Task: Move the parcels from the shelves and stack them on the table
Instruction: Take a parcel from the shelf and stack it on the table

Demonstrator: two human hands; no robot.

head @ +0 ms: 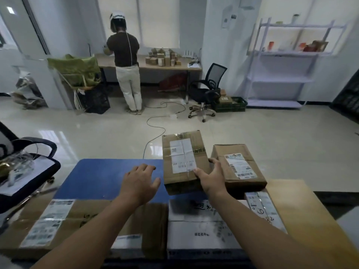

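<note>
My right hand [210, 176] grips the near right corner of a brown cardboard parcel [183, 152] with a white label, held at the far edge of the blue table [101, 177]. Just to its right lies a second brown parcel [239, 164] with a label. My left hand [138, 180] hovers open over the blue surface, left of the held parcel and not touching it. Near me lie a large brown box [64, 226], a white box [202, 226] and a small white parcel [262, 208].
A wooden table top [303, 214] adjoins on the right. Across the room a person [125, 63] stands at a desk with several small boxes [164, 57]. A white shelf rack [285, 63], an office chair [207, 90], a floor cable [155, 129] and a near chair [29, 167] surround.
</note>
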